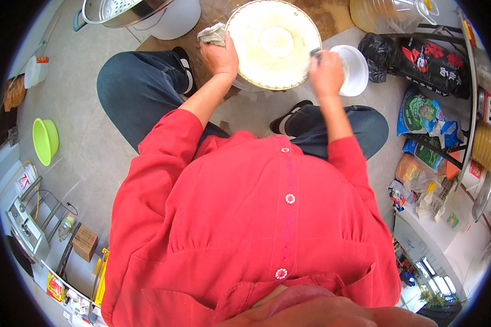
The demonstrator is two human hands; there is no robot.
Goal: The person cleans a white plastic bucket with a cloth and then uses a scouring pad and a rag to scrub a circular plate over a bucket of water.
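A round, pale plate or lid (276, 61) with a beaded brownish rim lies before me, with yellowish stains around its raised central ring. At its left edge, my left hand (221, 57) grips a crumpled grey cloth (213, 34), its thumb against the rim. My right hand (328, 75), blurred, is closed around a small dark object (316, 54) at the right rim. Most of that object is hidden by my fingers, so its kind is unclear. Just right of this hand stands a white plastic tub (358, 71). Below the plate, part of a pale vessel shows.
A white bucket (176, 20) and a perforated steel steamer pan (110, 10) stand upper left. A large plastic jug (380, 16), a black plastic bag (374, 55) and several printed sacks (423, 110) line the right. Far left is a lime-green basin (45, 141).
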